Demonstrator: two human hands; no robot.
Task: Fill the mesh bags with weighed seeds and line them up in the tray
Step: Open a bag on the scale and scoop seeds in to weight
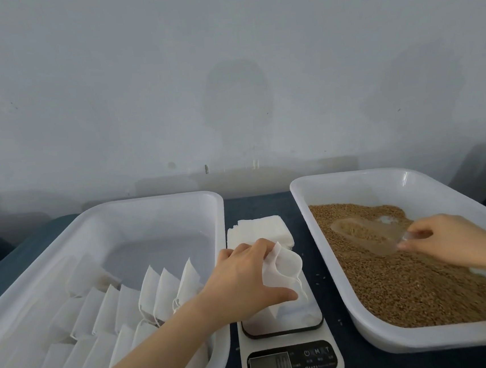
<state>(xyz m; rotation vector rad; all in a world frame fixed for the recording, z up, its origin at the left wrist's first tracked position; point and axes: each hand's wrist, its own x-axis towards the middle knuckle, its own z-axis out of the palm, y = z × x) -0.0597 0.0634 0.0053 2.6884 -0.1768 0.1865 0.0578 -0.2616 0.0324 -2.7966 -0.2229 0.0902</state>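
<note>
A dark blue table (268,208) runs across the lower part of the view, and behind it stands a pale grey wall (224,67) with faint stains and a few small marks.

At the left sits a white plastic tray (148,199). Its near half holds filled bags (163,289), white and standing on edge in rows, leaning one against the next; its far half shows bare floor.

The left forearm crosses over this tray's near right corner. The left grip (244,275) pinches an empty mesh bag (285,265) between thumb and curled fingers, the mouth of the bag gaping toward the right, its drawstring hanging down. The bag hangs over the platform of a white kitchen scale (291,363) that stands on the table between the two trays; whether the bag touches the platform I cannot tell. The scale's display (270,364) is lit, its digits too blurred to read. Just beyond the scale lies a stack of empty bags (258,230), flat on the table. A few loose grains (322,277) lie beside the scale.

At the right is a second white tray (383,171), spread with brown seeds (409,286). A clear scoop (362,234) lies in the seeds with some in its bowl. The right grip (439,233) pinches the scoop's handle with its fingertips
</note>
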